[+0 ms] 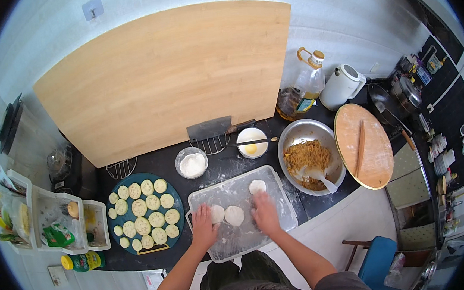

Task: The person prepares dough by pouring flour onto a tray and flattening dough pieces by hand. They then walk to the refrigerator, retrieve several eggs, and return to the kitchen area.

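A translucent plastic tray (pixel 239 242), dusted with flour, lies before me with three flattened rounds of dough on it. My left hand (pixel 204 228) rests flat at the tray's left side, its fingers beside the left dough round (pixel 218 214) and its thumb out to the right. The middle dough round (pixel 234 216) lies between my hands, touched by neither. Motion blurs my right hand (pixel 266 214), just below the upper right dough round (pixel 257 186); whether its fingertips touch that round or hold anything is unclear.
Left stands a teal tray (pixel 130 181) of eggplant slices. Behind are a flour bowl (pixel 192 164), an egg bowl (pixel 251 134) with chopsticks across it, and a cleaver (pixel 210 128). Right are a steel bowl (pixel 310 126) of filling, a round board (pixel 345 136) with a rolling pin (pixel 361 147), and an oil jug (pixel 301 86).
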Motion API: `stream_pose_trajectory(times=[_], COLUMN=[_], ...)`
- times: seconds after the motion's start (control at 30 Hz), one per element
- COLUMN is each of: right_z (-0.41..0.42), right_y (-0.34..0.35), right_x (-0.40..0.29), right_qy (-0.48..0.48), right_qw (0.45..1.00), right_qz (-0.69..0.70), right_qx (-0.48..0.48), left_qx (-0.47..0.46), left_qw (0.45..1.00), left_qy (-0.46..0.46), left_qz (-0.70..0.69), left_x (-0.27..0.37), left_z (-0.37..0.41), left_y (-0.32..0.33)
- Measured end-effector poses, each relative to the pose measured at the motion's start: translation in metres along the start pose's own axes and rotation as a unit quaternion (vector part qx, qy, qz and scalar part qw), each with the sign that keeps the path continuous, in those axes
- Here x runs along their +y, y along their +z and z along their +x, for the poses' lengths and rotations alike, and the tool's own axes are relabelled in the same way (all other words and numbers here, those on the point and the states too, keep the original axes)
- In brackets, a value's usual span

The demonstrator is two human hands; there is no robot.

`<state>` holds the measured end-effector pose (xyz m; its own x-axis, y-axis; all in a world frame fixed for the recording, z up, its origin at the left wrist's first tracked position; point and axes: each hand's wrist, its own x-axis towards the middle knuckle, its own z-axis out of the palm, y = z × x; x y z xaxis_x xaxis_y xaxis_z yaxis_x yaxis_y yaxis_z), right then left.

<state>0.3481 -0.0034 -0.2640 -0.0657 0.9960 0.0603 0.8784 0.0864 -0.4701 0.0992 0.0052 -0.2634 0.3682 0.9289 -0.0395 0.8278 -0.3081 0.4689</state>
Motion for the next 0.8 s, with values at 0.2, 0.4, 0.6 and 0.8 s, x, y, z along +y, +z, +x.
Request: stream_pose_trajectory(times=[0.2,0.4,0.6,0.8], right_z=[0.0,-0.036,-0.031,-0.045], right_y=[0.001,0.008,0.002,0.006], right_x=[0.002,-0.004,0.018,0.009], right_qy=[0.101,0.003,0.201,0.182], right_qw=[0.993,0.997,0.95,0.968], right_qz=[0.038,-0.048,0.2,0.076], right_qx=[0.046,-0.054,0.133,0.157], left_qx=[-0.005,-0.06,0.036,0.106], left_qw=[0.999,0.994,0.996,0.991], left_qy=[-0.011,0.093,0.066,-0.005], left_qz=[0.045,0.002,-0.052,-0.085], left_x=[0.0,0.006,-0.023,-0.004], left_z=[-0.001,0.003,0.006,0.013], left_y=[0.0,-0.009,-0.009,-0.018])
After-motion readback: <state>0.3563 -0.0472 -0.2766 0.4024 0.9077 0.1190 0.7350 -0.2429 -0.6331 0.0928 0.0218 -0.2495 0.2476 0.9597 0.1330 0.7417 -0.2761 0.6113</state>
